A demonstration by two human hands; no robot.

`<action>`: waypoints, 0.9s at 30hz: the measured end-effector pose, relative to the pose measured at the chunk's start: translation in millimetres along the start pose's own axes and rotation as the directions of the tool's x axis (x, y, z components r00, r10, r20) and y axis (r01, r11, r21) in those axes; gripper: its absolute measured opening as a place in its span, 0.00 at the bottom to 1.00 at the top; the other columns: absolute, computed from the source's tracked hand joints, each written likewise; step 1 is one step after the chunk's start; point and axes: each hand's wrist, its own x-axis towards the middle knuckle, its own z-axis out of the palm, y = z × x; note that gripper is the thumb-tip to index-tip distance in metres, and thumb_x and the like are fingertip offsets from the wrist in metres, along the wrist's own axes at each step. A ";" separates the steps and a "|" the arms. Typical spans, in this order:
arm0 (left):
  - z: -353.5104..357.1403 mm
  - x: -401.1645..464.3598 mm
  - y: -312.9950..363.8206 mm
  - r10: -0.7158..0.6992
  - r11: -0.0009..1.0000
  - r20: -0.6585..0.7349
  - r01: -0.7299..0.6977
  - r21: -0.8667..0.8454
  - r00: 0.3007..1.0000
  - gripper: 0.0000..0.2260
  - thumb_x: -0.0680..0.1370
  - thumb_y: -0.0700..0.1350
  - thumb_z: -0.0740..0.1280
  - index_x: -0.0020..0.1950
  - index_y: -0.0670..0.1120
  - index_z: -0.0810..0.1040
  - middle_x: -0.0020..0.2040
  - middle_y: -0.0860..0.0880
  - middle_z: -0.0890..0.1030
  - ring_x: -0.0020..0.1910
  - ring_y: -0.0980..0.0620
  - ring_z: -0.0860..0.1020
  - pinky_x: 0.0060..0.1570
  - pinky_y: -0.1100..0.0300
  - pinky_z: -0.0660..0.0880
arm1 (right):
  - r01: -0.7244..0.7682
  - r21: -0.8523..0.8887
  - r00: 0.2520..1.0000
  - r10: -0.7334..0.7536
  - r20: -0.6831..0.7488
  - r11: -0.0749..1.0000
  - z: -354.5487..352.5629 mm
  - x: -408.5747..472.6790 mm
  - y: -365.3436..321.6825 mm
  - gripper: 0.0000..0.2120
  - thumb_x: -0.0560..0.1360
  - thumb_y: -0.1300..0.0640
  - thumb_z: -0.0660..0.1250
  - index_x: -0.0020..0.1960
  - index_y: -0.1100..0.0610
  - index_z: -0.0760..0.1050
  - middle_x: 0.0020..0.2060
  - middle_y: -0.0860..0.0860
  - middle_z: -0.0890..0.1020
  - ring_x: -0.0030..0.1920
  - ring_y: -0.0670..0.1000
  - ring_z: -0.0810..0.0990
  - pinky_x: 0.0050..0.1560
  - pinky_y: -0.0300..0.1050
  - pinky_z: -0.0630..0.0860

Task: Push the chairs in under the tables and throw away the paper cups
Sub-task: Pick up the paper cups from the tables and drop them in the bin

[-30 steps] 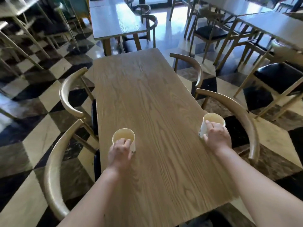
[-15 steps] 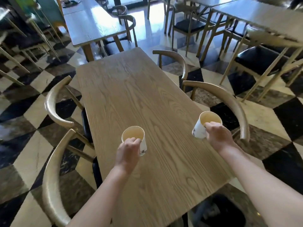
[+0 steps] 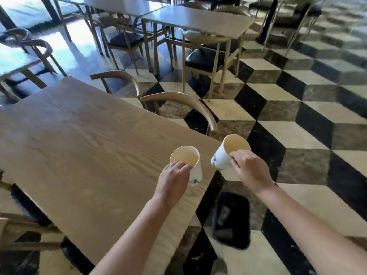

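Two paper cups are in your grasp, one per hand. Your left hand curls its fingers round the left cup, which hangs above the near right corner of the wooden table. Your right hand pinches the rim of the right cup, tilted with its mouth toward you, just past the table's right edge and over the checkered floor. At about six o'clock from that cup, down on the floor, sits a black bin, close to the table corner. At twelve o'clock from the cups, two curved-back chairs stand along the table's right side, their backrests near its edge.
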 end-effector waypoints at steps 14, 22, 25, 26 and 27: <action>154.0 33.5 112.0 0.206 0.978 0.346 -0.199 -0.056 0.915 0.14 0.60 0.29 0.75 0.42 0.41 0.82 0.37 0.44 0.83 0.36 0.41 0.81 0.40 0.50 0.78 | -0.338 0.001 0.932 0.335 0.136 0.941 49.2 -153.6 108.0 0.09 0.61 0.71 0.74 0.34 0.61 0.78 0.27 0.55 0.79 0.28 0.56 0.77 0.22 0.47 0.75; 266.0 28.3 86.0 0.244 0.964 0.564 -0.259 -0.055 0.789 0.09 0.68 0.31 0.67 0.45 0.40 0.81 0.39 0.42 0.80 0.41 0.40 0.76 0.45 0.50 0.74 | -0.469 -0.095 0.788 0.464 0.404 0.878 141.0 -191.5 140.8 0.18 0.50 0.71 0.76 0.27 0.57 0.69 0.22 0.52 0.71 0.24 0.54 0.72 0.22 0.41 0.58; 315.6 28.2 67.8 0.231 0.961 0.621 -0.274 -0.027 0.749 0.06 0.70 0.34 0.66 0.44 0.40 0.80 0.38 0.43 0.79 0.40 0.41 0.75 0.37 0.53 0.72 | -0.491 -0.099 0.772 0.485 0.410 0.865 182.7 -196.6 151.6 0.16 0.50 0.70 0.77 0.28 0.58 0.73 0.23 0.52 0.74 0.22 0.54 0.72 0.21 0.40 0.60; 332.0 27.6 63.1 0.230 0.959 0.648 -0.281 -0.027 0.726 0.05 0.68 0.33 0.68 0.41 0.40 0.80 0.35 0.43 0.78 0.37 0.41 0.76 0.34 0.53 0.72 | -0.491 -0.081 0.781 0.479 0.400 0.868 197.4 -197.7 155.0 0.15 0.51 0.71 0.77 0.29 0.58 0.74 0.23 0.53 0.75 0.21 0.53 0.72 0.20 0.40 0.60; 349.3 26.3 57.9 0.231 0.957 0.676 -0.287 -0.030 0.700 0.06 0.64 0.32 0.70 0.37 0.40 0.80 0.32 0.43 0.77 0.33 0.41 0.76 0.31 0.53 0.72 | -0.492 -0.064 0.790 0.476 0.386 0.869 212.2 -198.0 158.5 0.15 0.51 0.72 0.76 0.30 0.59 0.74 0.23 0.53 0.74 0.21 0.53 0.70 0.20 0.40 0.59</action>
